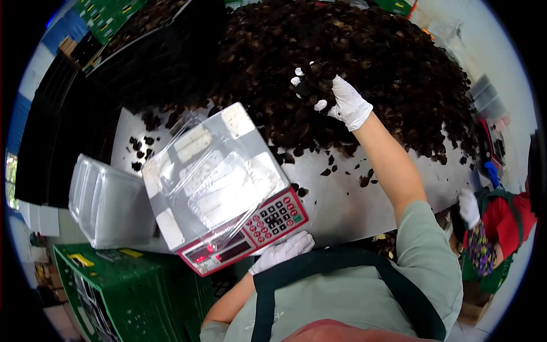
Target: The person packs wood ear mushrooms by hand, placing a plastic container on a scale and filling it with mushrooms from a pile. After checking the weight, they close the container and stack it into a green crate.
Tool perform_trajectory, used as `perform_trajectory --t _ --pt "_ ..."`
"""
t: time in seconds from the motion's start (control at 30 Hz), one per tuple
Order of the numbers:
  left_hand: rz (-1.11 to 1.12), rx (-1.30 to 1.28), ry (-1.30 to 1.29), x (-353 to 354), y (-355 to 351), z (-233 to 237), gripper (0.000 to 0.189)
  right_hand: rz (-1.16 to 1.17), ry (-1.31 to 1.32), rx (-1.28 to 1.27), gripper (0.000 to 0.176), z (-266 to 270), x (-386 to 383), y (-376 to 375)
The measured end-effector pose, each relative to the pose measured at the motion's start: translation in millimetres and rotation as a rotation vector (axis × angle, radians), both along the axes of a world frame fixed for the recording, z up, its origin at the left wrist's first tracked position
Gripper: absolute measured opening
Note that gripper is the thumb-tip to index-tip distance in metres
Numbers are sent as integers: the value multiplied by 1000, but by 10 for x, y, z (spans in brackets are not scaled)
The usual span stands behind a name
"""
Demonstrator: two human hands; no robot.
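Observation:
My right hand [350, 107], in a white glove, reaches into a large heap of dark brown, mushroom-like pieces [376, 62]. Dark pieces cover most of its fingers, with only white fingertips showing among them. My left hand [285, 251], also gloved in white, lies with fingers stretched out at the front edge of a red digital scale [250, 242]. On the scale's metal plate sits a clear plastic container [219, 176], tilted in my view; glare hides part of it. Red digits glow on the display but are too blurred to read.
Left of the scale stand nested clear containers [108, 202], above a green crate [131, 285]. Black crates [62, 131] rise behind them. Loose pieces lie on the metal table [336, 199]. A person in red [507, 222] is at the right.

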State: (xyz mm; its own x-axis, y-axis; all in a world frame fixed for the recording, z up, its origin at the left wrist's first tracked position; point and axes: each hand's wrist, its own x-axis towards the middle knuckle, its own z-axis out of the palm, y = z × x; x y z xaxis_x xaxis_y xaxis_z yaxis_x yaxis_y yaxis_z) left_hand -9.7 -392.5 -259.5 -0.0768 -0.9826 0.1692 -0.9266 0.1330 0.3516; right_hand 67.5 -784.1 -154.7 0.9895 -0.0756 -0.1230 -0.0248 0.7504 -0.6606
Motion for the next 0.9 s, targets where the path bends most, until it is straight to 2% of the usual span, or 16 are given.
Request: perform_trajectory --t 0.1,0.23,0.33,0.37,0.4,0.43,0.47,0.5,0.57,0.63,0.7,0.73,0.77,0.83,0.87,0.9 --pt "285 -234 -8 -13 108 389 44 145 -80 90 40 60 111 282" --pt "329 -218 189 95 283 739 29 395 -306 216 44 366 262 821" --pt "254 -528 23 299 511 1185 31 425 -302 110 43 526 276 1242" --pt "387 -592 -118 300 592 1196 29 214 -182 -55 38 563 176 1373" --pt "630 -802 -356 327 498 1166 32 200 -152 -90 35 606 161 1574" --pt "731 -886 -331 418 490 1083 37 181 -122 -128 32 651 180 1735" --pt "896 -721 -286 403 528 1106 45 373 -44 -383 34 693 196 1694" --pt "952 -707 -179 473 483 1042 53 343 -85 -643 31 771 204 1881" --pt "1028 -697 125 520 417 939 61 430 -272 -797 41 540 264 2034" --pt "1012 -661 125 529 421 882 67 305 -591 -1619 61 479 262 2081" --pt "999 -614 56 543 431 895 68 137 -604 -1777 66 450 144 2115" --pt "992 -624 72 551 424 892 68 210 -591 -1732 70 569 175 2094" --pt "983 -635 86 563 417 892 68 78 -644 -1679 62 540 185 2048" --pt "975 -645 68 589 416 886 68 87 -446 -1497 48 699 230 1923" --pt "966 -652 59 598 429 868 69 104 -360 -1351 51 857 226 1838" --pt "956 -658 50 607 441 856 69 -75 -394 -1370 47 671 308 1699"
